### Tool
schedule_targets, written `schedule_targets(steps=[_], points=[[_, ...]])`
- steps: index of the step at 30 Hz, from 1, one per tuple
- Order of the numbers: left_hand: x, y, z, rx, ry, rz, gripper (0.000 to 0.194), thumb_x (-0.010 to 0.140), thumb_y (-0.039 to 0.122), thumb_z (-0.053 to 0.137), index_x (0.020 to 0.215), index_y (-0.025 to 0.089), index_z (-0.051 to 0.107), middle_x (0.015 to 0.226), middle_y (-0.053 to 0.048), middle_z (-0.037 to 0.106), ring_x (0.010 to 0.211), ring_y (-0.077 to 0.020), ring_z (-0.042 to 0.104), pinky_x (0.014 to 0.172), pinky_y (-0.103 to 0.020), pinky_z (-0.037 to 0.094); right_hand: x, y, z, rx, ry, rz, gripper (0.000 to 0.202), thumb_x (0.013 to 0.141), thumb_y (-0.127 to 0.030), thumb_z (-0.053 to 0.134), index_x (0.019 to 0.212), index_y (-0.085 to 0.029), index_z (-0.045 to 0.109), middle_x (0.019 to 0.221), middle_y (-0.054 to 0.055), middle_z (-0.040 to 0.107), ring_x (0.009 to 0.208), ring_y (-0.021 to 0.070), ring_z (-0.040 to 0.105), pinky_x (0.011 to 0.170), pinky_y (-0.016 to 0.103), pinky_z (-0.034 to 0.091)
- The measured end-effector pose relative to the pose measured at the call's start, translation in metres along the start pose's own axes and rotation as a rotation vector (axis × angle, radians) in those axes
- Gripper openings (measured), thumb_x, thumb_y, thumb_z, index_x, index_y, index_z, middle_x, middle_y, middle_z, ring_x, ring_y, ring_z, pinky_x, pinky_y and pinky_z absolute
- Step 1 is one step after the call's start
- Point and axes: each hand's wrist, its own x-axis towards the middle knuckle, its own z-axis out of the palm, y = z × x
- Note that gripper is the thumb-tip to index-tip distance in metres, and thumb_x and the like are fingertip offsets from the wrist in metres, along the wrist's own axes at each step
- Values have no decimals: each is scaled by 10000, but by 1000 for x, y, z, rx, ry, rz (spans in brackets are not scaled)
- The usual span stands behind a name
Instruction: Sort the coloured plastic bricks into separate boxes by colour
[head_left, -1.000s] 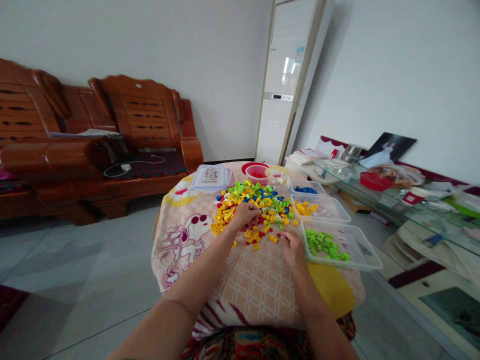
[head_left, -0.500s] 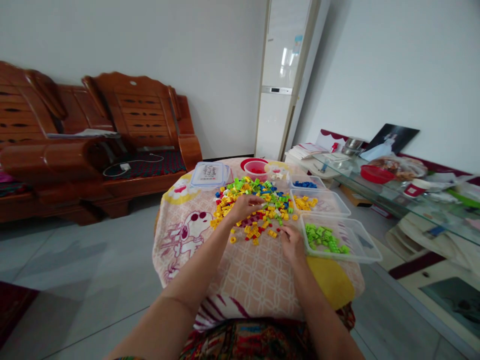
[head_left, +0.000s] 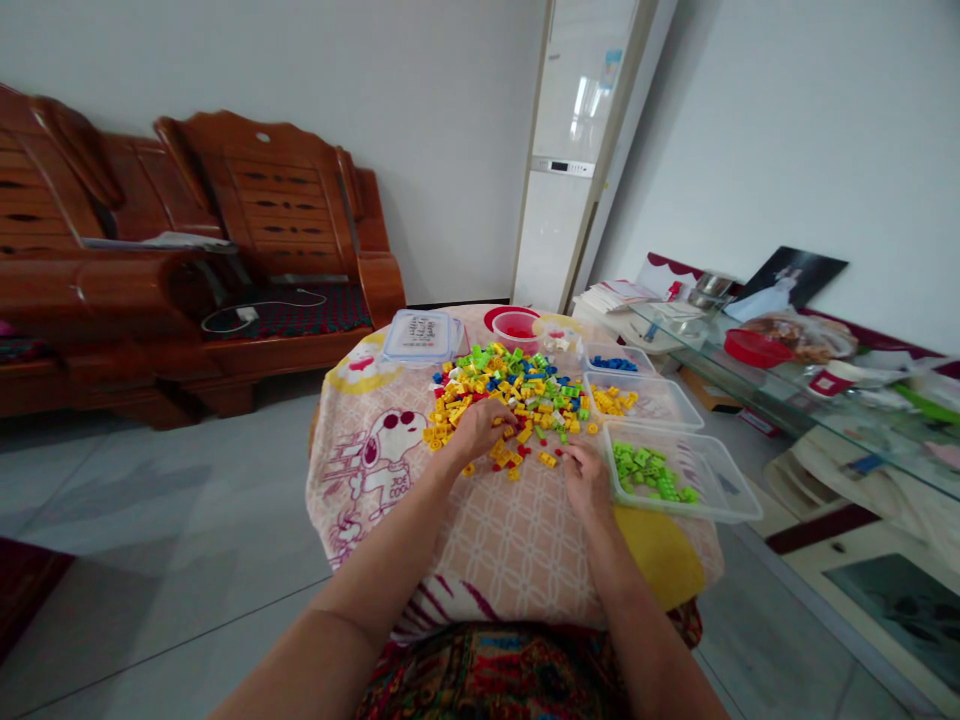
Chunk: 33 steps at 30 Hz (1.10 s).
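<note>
A loose heap of small toy building bricks (head_left: 504,378) in yellow, green, blue, red and white covers the middle of the round table. My left hand (head_left: 484,428) reaches into its near edge, fingers curled down among red and yellow bricks; whatever lies under the fingertips is hidden. To the right, my right hand (head_left: 587,474) rests low over the cloth with its fingers drawn together. A small red brick (head_left: 559,453) shows right at its fingertips, and I cannot tell whether it is pinched. Close by lies a yellow brick (head_left: 547,459).
Clear bins hold sorted green bricks (head_left: 651,474), yellow bricks (head_left: 613,400) and blue bricks (head_left: 613,364) on the right. A pink tub (head_left: 516,330) and a lidded box (head_left: 421,334) stand at the back. A glass shelf (head_left: 757,375) flanks the table.
My left hand has come down and nearer, from above the heap to its front edge, with fingers now curled. My right hand stays almost in place. The view has shifted slightly.
</note>
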Motion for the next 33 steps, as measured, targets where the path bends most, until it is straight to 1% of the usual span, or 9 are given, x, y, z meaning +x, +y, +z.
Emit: schedule_targets(steps=[3,6,8,13,19,22,27,30,33], points=[[-2,6,3,37,-130,42,144,780,172,638,828,215,767,864,-24,724,841,-147,629,806,-238,471,0,0,0,-3,5,3,289,803,-217,470,862,-205,753,1090,105,721,1045,236,648,958,418,496],[-1,13,8,126,-259,105,171,778,167,643,848,241,780,857,-25,714,867,-156,611,806,-241,454,0,0,0,-6,12,1,288,803,-215,473,872,-207,752,1096,101,719,1056,233,644,964,412,493],[0,17,10,177,-294,119,198,789,175,635,894,253,784,876,-35,709,893,-169,602,815,-257,450,0,0,1,-2,7,0,289,804,-213,471,875,-204,751,1100,103,717,1060,234,642,970,412,491],[-2,23,10,186,-303,82,181,807,197,630,912,230,773,902,-48,703,903,-181,598,812,-265,440,0,1,1,-3,5,-15,289,811,-209,467,864,-193,750,1095,115,718,1051,236,648,961,410,497],[-5,29,10,89,-252,-49,97,781,243,670,805,171,730,815,-42,691,786,-157,599,708,-233,425,0,0,0,-2,7,-22,273,820,-218,479,871,-203,747,1070,103,722,1044,236,647,960,413,498],[-6,29,7,-41,-185,-138,108,781,250,659,776,154,708,744,-13,680,675,-118,581,629,-207,404,0,0,0,-12,-8,-10,278,815,-213,477,878,-201,748,1087,107,718,1055,241,645,966,419,497],[-4,28,2,-221,-30,-196,95,757,211,645,792,157,714,703,3,681,621,-93,579,608,-184,421,0,2,2,-9,-9,-5,285,822,-221,474,891,-198,750,1115,116,710,1073,249,640,983,437,489],[-4,24,5,-406,51,-326,145,760,197,611,842,156,723,686,-3,690,577,-95,595,569,-185,450,-1,3,3,-10,5,-2,287,825,-226,473,896,-200,751,1134,117,707,1071,244,643,989,436,487],[6,16,8,-530,26,-493,145,730,190,628,832,153,726,627,3,678,509,-95,579,514,-192,453,-2,3,4,-10,7,-4,290,816,-223,476,898,-195,753,1138,122,706,1077,246,643,994,436,485]])
